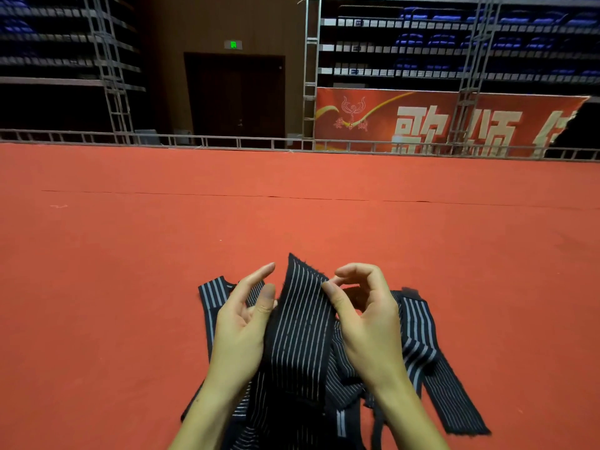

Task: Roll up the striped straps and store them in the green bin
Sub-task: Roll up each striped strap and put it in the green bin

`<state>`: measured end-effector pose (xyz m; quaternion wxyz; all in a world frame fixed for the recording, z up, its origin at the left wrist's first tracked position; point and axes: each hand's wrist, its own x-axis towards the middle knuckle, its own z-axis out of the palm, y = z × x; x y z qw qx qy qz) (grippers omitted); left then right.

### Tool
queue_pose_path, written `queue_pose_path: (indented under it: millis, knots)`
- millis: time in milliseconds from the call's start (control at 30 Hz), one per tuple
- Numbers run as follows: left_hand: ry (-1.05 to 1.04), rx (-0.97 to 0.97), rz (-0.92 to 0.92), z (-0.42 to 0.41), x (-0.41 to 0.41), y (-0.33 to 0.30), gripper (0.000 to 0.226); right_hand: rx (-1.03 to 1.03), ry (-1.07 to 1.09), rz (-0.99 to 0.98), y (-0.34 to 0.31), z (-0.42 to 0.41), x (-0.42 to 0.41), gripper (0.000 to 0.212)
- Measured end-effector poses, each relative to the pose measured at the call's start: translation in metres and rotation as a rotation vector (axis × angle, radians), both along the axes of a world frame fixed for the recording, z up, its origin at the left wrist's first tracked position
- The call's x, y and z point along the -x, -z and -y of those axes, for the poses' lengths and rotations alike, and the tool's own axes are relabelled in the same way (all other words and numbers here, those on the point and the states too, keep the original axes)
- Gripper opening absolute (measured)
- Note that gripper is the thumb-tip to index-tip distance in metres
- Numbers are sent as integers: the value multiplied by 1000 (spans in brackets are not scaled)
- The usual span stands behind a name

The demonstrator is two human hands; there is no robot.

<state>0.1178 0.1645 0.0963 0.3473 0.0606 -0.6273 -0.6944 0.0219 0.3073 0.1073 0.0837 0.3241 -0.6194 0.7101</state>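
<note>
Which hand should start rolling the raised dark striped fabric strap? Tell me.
Probably the right hand: its thumb and forefinger pinch the dark striped fabric strap at its top edge. The left hand only steadies the strap's side.

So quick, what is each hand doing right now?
Left hand: thumb presses the raised striped strap, fingers straight.
Right hand: pinches the same strap's edge.
</note>
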Motion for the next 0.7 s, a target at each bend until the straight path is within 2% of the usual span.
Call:
queue_pose_path:
  millis: [300, 467, 700]
  knots:
    - [149, -39, 127, 0, 3, 0, 38, -42, -58, 32, 12, 0, -1, 28]
    - [90, -2, 205, 7, 6, 11, 55, 29, -29, 98, 17, -1, -4, 33]
    - [25, -92, 202, 8, 7, 14, 48, 95, 39, 111, 24, -7, -10, 29]
